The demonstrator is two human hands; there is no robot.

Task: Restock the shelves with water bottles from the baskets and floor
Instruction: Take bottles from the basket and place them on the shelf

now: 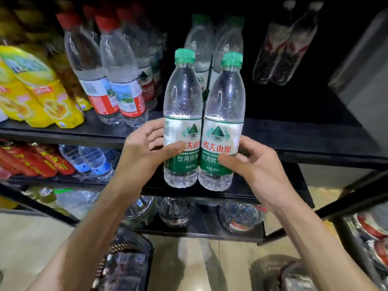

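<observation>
Low down and blurred, what looks like a basket (126,259) sits on the floor. Above it the left hand (144,152) grips the left green-capped bottle (182,106) and the right hand (258,164) grips the right green-capped bottle (224,110). Both are upright and touching, in front of the shelf (315,148), where similar bottles (199,43) stand behind.

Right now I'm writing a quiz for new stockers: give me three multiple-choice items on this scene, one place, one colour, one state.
1. From the held bottles, the red-capped bottles stand: A. left B. right C. directly behind
2. The held bottles' caps are: A. red B. green C. blue
3. The left hand and right hand hold: A. nothing B. one bottle each C. one shared bottle
Key: 1 A, they stand left on the shelf. 2 B, both caps are green. 3 B, each hand grips its own bottle.
</observation>
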